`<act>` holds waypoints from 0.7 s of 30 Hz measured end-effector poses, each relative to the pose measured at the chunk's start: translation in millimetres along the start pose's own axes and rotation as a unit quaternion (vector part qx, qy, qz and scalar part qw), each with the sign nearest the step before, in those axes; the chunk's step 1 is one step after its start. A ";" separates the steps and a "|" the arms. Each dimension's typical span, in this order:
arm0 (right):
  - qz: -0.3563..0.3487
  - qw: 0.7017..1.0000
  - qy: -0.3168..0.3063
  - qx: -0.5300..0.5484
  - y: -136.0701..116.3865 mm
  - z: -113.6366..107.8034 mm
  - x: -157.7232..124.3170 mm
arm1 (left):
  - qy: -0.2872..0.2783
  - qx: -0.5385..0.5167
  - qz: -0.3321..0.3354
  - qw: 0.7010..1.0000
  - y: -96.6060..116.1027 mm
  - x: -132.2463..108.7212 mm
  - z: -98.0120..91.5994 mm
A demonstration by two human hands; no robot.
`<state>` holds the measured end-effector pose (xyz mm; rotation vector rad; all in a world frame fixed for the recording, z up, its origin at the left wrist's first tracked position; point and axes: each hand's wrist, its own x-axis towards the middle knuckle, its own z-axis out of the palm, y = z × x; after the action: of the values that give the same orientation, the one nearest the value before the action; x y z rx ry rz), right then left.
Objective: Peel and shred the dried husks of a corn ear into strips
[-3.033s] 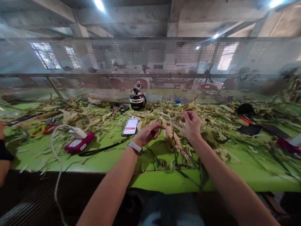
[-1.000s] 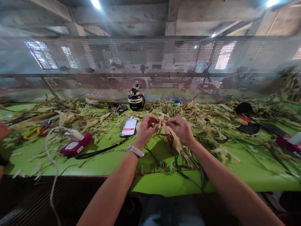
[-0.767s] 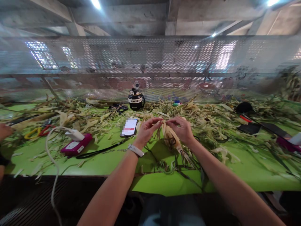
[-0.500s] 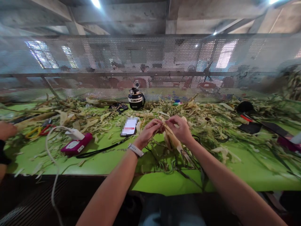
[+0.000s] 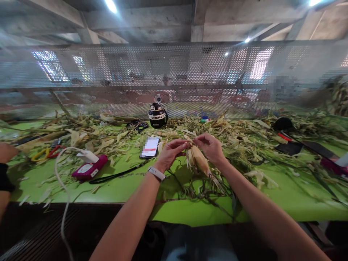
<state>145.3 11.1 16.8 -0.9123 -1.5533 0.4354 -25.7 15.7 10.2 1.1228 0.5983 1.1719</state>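
Observation:
A pale, dry corn husk bundle (image 5: pixel 199 161) hangs between my hands, its frayed lower end pointing down and to the right. The fingers of my left hand (image 5: pixel 172 152) are closed in a pinch at its upper tip. From the other side, my right hand (image 5: pixel 210 146) pinches the same tip, its fingertips almost meeting the left ones. Whatever fine strand lies between the fingertips is too small to make out. Beneath the bundle, thin green and dark strips (image 5: pixel 199 190) lie tangled on the green table (image 5: pixel 122 190).
Husk scraps (image 5: pixel 244 134) are strewn along the table. Left of my hands lie a phone (image 5: pixel 150 148), a purple power strip (image 5: pixel 91 167) with a cable, and scissors (image 5: pixel 56 150). A black bottle (image 5: pixel 157 116) stands before a perforated screen (image 5: pixel 176 65). Another person's hand (image 5: pixel 7 152) shows at far left.
The bundle has turned a little, showing more of its rounded side. My right hand has shifted slightly off it, and both hands still pinch the tip.

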 end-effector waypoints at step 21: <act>-0.191 0.971 -0.076 -0.122 -5.1 3.4 -8.6 | 0.060 -0.093 -0.020 0.994 -0.3 5.4 -3.7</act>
<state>140.2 2.3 14.2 -0.7517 -1.9041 0.0383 -26.9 22.1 9.4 0.8838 0.5879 1.2409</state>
